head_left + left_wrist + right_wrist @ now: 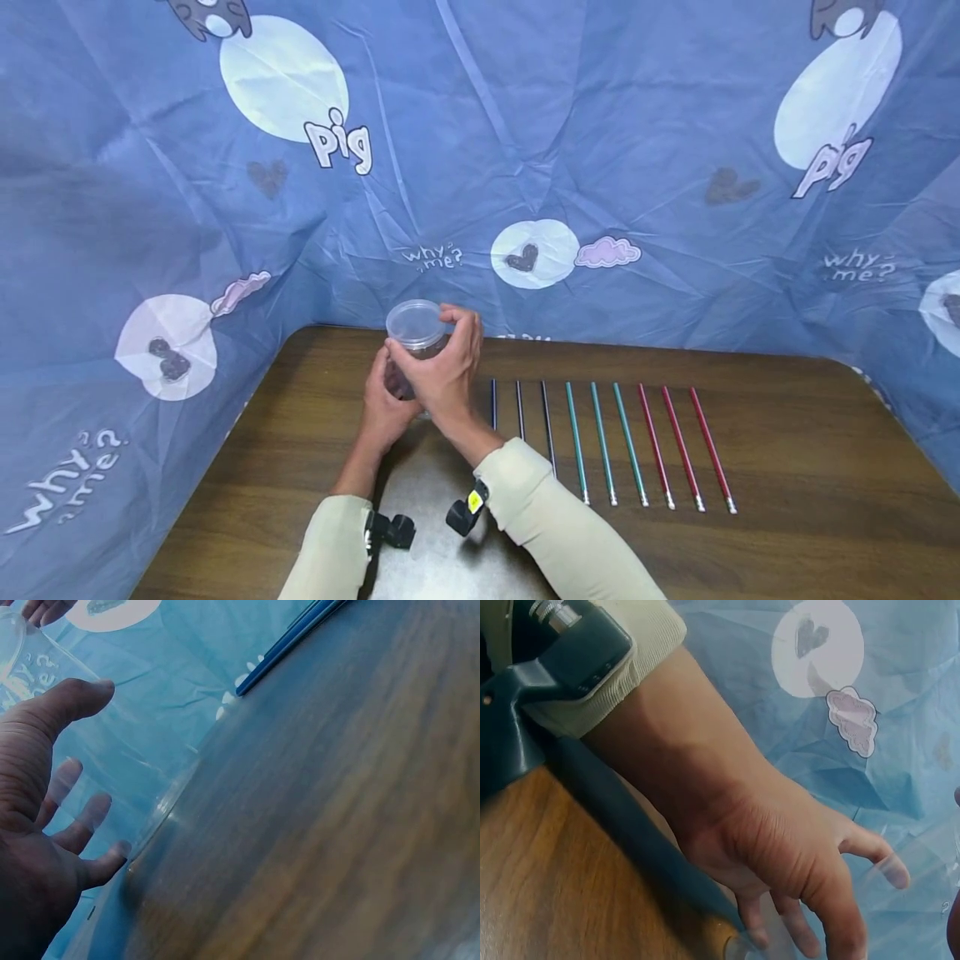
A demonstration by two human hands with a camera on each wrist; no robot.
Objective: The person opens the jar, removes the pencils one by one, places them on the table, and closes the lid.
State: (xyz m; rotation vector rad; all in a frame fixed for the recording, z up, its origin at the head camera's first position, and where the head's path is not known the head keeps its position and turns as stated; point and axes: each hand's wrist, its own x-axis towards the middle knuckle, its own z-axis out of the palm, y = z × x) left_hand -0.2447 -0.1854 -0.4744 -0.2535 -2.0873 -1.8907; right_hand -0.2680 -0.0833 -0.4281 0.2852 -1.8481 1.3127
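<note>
A clear plastic jar [417, 326] with a round translucent lid stands at the back left of the wooden table, its base at the tabletop in the left wrist view. My left hand [386, 407] grips the jar's lower body from the left, and its fingers show through the clear wall in the left wrist view. Higher up, my right hand [447, 367] holds the jar near the lid, thumb on the near side and fingers round the far right side. Part of the jar is hidden behind this hand.
Right of the jar, pencils lie side by side on the table [810, 450]: three dark blue pencils [519, 408], three teal pencils [602, 442] and three red pencils [682, 446]. My right forearm passes over the dark blue ones. A blue printed cloth [615, 108] hangs behind and at the sides.
</note>
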